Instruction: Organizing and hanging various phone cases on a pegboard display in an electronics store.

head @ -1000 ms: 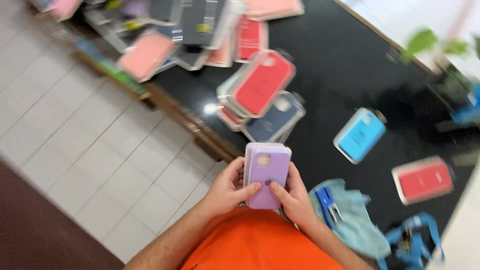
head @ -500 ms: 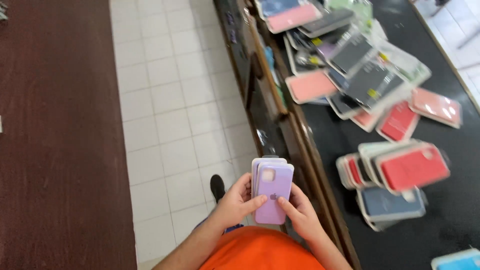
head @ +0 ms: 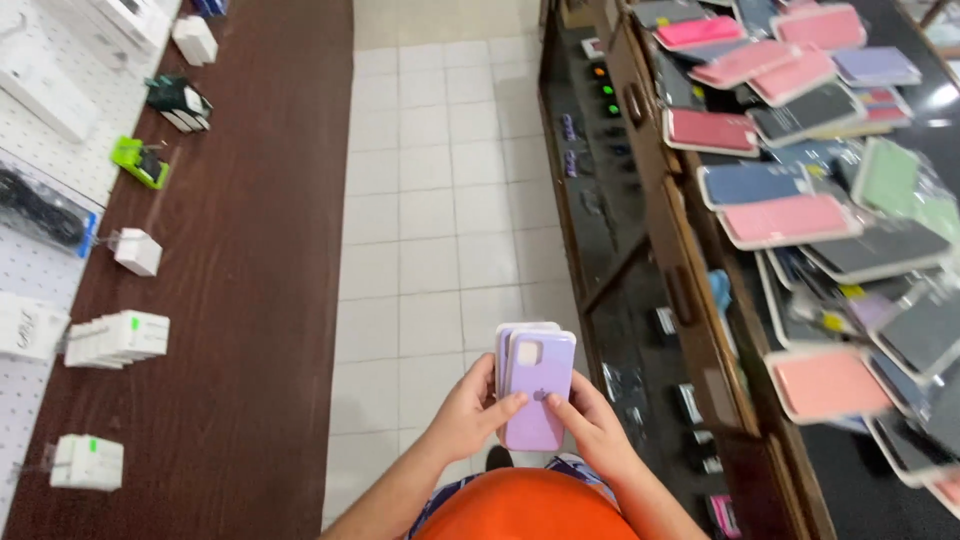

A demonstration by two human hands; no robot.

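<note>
- Left hand (head: 470, 415) closed round the left side of a small stack of lilac phone cases (head: 536, 385); thumb lies across the front of the top case, fingers hidden behind.
- Right hand (head: 590, 425) grips the stack's lower right edge, thumb on the front near the bottom, fingers curled behind. Both hands have hold of the same stack.
- Stack sits upright in front of my orange shirt (head: 525, 510), over the white tiled floor (head: 440, 200), clear of both counters.
- Looks like two or three cases, slightly fanned; exact count I cannot tell. Top one shows a camera cut-out at its upper left corner.
- Handling, my judgement: light, soft-touch silicone type, somewhat flexible, not fragile. The matte skin should grip well, but stacked cases can slide over each other, so I'd pinch along the long side edges with thumbs on the front face, as now.
- Right: dark glass counter (head: 690, 260) covered with many packaged phone cases (head: 790, 220) in pink, red, navy, green and black, overlapping; more stock on the shelves under its front edge.
- Left: brown wooden counter (head: 240, 300), and beside its far left edge a white pegboard (head: 40, 130) hung with small white boxes (head: 115, 338) and a green packet (head: 140, 162).
</note>
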